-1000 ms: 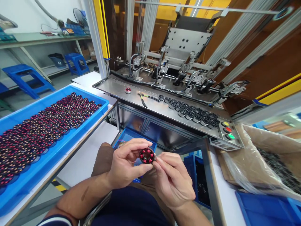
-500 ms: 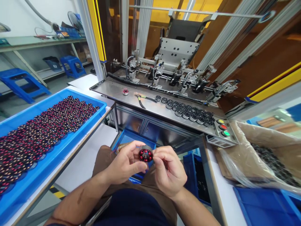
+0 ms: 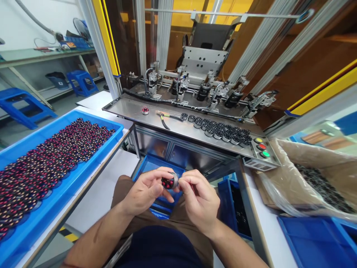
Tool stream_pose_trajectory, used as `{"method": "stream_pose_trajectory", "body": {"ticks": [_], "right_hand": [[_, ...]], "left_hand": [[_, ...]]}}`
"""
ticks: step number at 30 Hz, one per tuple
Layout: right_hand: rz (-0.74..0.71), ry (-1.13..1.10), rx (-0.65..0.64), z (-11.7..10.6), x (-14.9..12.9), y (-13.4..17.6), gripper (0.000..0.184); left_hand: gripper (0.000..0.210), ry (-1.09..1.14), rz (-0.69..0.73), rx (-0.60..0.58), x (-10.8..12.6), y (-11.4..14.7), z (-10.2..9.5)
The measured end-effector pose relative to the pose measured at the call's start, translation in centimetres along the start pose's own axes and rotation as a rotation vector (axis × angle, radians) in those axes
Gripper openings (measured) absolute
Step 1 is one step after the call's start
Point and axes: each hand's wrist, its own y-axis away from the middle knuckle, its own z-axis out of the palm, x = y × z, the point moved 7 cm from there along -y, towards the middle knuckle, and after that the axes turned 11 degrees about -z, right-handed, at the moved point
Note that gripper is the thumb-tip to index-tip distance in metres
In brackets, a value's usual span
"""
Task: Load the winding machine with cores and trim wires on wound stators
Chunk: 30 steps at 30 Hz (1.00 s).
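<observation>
Head view: at far left, a blue tray (image 3: 92,163) is well filled with red-wound rings (image 3: 64,149), which look done. The left hand (image 3: 142,191) curls loosely, thumb and fingers nearly closed on one such ring, the held piece (image 3: 169,181), over the lap; a lone ring (image 3: 145,111) and pliers (image 3: 164,122) lie on the steel desk (image 3: 128,106) beyond. The right hand (image 3: 202,195) is pinched shut at the held piece's edge, its grip too small to tell. Further right, black rings (image 3: 220,130) showing no red seem left to do
</observation>
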Motion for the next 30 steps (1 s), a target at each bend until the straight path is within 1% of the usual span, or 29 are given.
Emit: {"method": "stream_pose_trajectory", "body": {"ticks": [3, 5, 7, 9, 10, 11, 12, 13, 15, 16, 17, 18, 20, 23, 25, 27, 28, 30], "right_hand": [[0.087, -0.044, 0.001, 0.1, 0.7, 0.0, 0.018], [0.117, -0.071, -0.001, 0.2, 0.8, -0.1, 0.019], [0.114, -0.100, -0.018, 0.3, 0.7, -0.2, 0.019], [0.061, -0.111, -0.041, 0.4, 0.3, -0.3, 0.017], [0.015, -0.104, -0.050, 0.3, 0.0, -0.3, 0.016], [-0.034, -0.089, -0.057, 0.2, -0.3, -0.3, 0.016], [-0.086, -0.067, -0.061, 0.0, -0.6, -0.3, 0.016], [-0.130, -0.043, -0.066, -0.2, -0.9, -0.3, 0.017], [-0.183, -0.003, -0.087, -0.4, -1.3, -0.3, 0.017], [-0.195, 0.013, -0.097, -0.5, -1.4, -0.3, 0.017], [-0.199, 0.025, -0.102, -0.6, -1.5, -0.3, 0.017], [-0.191, 0.034, -0.099, -0.7, -1.5, -0.3, 0.016], [-0.139, 0.036, -0.065, -0.8, -1.3, -0.3, 0.015], [0.028, -0.034, -0.008, -0.4, -0.3, 0.2, 0.014], [0.178, -0.146, 0.029, 0.0, 0.7, 0.8, 0.019], [0.349, -0.300, 0.061, 0.8, 2.0, 1.7, 0.028], [0.435, -0.383, 0.075, 1.2, 2.6, 2.2, 0.032], [0.591, -0.538, 0.088, 2.0, 3.4, 3.1, 0.036]], "left_hand": [[0.017, -0.091, 0.070, 0.045, 0.5, 0.1, -0.3], [0.015, -0.094, 0.131, 0.079, 0.9, 0.2, -0.4], [0.017, -0.048, 0.180, 0.110, 1.2, 0.2, -0.4], [0.026, 0.025, 0.199, 0.144, 1.3, 0.2, -0.6], [0.032, 0.055, 0.182, 0.159, 1.2, 0.2, -0.7], [0.039, 0.068, 0.134, 0.168, 1.0, 0.1, -0.7], [0.043, 0.061, 0.055, 0.160, 0.5, -0.1, -0.7], [0.045, 0.042, -0.042, 0.128, -0.2, -0.3, -0.5], [0.038, 0.006, -0.215, 0.028, -1.5, -0.3, 0.2], [0.034, 0.002, -0.253, -0.010, -1.9, -0.3, 0.5], [0.031, 0.008, -0.250, -0.024, -2.0, -0.2, 0.7], [0.030, 0.016, -0.218, -0.011, -1.9, -0.2, 0.7], [0.030, 0.007, -0.126, 0.059, -1.6, -0.1, 0.5], [0.031, -0.104, 0.038, 0.178, -0.7, 0.1, 0.2], [0.035, -0.245, 0.203, 0.264, 0.4, 0.6, 0.0], [0.041, -0.415, 0.364, 0.315, 1.5, 1.3, 0.3], [0.043, -0.496, 0.419, 0.324, 2.0, 1.5, 0.5], [0.043, -0.635, 0.461, 0.322, 2.4, 1.8, 0.9]]}}
